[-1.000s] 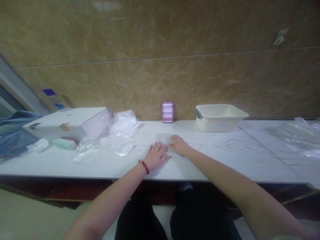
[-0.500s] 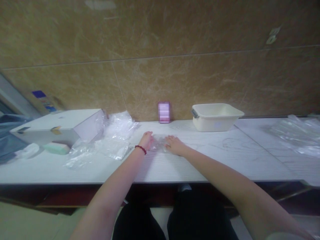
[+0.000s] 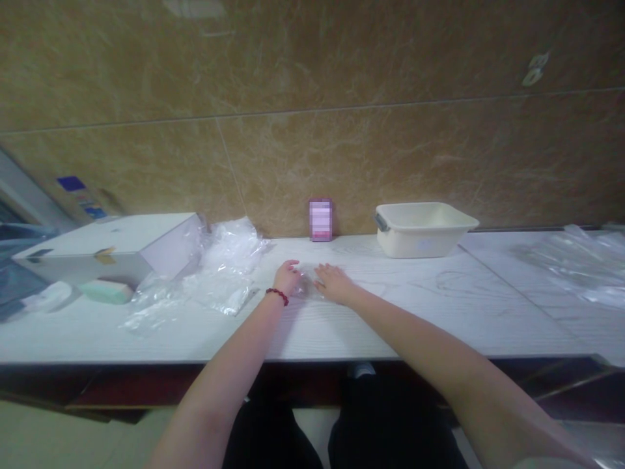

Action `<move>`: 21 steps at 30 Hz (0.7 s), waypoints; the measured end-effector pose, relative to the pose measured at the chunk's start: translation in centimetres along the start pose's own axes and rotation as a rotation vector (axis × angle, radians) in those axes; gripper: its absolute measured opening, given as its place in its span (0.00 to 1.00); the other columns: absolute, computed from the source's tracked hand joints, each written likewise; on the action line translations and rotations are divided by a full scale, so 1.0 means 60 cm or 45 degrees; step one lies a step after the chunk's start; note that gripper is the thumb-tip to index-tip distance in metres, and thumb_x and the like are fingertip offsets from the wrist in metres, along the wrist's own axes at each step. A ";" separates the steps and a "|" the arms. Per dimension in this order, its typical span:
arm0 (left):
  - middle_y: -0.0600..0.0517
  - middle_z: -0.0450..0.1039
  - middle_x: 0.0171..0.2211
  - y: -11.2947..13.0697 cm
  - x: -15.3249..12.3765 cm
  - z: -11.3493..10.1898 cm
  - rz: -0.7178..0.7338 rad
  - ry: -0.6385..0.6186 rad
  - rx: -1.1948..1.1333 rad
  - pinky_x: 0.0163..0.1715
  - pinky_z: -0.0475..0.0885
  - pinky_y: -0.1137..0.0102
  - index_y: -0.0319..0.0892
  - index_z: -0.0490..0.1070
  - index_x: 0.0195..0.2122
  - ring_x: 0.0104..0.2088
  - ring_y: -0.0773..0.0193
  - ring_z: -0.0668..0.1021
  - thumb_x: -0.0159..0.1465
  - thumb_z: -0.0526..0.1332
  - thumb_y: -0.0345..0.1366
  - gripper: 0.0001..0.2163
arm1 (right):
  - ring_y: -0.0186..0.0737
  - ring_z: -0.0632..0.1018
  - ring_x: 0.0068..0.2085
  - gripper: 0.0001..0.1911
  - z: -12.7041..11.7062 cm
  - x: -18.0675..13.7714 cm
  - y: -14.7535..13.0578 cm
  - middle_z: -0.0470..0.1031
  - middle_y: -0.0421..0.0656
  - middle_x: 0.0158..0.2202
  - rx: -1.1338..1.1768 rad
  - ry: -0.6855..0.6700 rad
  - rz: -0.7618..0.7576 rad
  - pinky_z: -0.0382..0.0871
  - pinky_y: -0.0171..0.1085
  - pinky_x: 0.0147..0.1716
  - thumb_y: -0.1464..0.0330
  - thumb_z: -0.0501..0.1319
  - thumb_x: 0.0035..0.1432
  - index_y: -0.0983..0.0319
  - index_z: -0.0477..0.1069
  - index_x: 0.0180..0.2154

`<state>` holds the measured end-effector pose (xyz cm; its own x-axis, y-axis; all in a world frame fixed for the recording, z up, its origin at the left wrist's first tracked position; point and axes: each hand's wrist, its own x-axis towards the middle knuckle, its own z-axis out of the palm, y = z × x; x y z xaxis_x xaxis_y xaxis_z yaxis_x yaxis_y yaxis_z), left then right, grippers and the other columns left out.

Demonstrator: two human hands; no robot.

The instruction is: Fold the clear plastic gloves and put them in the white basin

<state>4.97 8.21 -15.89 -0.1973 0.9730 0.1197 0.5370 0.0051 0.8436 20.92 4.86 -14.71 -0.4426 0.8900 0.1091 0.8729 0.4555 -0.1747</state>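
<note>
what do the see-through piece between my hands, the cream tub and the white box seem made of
The see-through piece: probably thin, glossy plastic film, since it shows faint glints. The cream tub: likely moulded plastic, smooth and satin, from its rounded corners and even colour. The white box: perhaps smooth card, given its flat panels; the blur leaves that open.

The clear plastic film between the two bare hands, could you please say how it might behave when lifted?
The clear plastic film looks wrinkled beside the left hand, so it is probably floppy. Being see-through and apparently thin, it is likely light. Shiny highlights hint at slipperiness.
</note>
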 end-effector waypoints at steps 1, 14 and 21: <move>0.48 0.68 0.34 0.002 -0.002 -0.001 0.016 -0.010 0.016 0.27 0.66 0.74 0.40 0.66 0.38 0.27 0.69 0.71 0.48 0.55 0.25 0.15 | 0.45 0.49 0.56 0.29 0.003 0.000 -0.001 0.47 0.47 0.57 -0.011 -0.004 0.004 0.42 0.44 0.51 0.56 0.39 0.55 0.64 0.49 0.54; 0.45 0.67 0.36 0.016 -0.041 -0.061 0.016 -0.154 0.327 0.26 0.66 0.74 0.37 0.63 0.42 0.27 0.67 0.72 0.49 0.58 0.37 0.19 | 0.47 0.49 0.56 0.31 0.007 -0.013 -0.006 0.45 0.45 0.57 -0.073 0.039 -0.009 0.40 0.47 0.51 0.51 0.35 0.53 0.57 0.46 0.55; 0.46 0.66 0.38 0.026 -0.075 -0.071 -0.038 -0.281 0.320 0.23 0.65 0.76 0.38 0.58 0.45 0.24 0.71 0.71 0.47 0.59 0.31 0.23 | 0.49 0.48 0.56 0.27 -0.002 -0.018 -0.008 0.44 0.43 0.57 -0.057 0.015 -0.019 0.39 0.48 0.50 0.51 0.36 0.53 0.50 0.48 0.54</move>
<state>3.24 2.85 -12.88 -0.0482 0.9979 -0.0424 0.7245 0.0642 0.6863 20.98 3.70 -14.63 -0.4538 0.8826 0.1226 0.8746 0.4675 -0.1287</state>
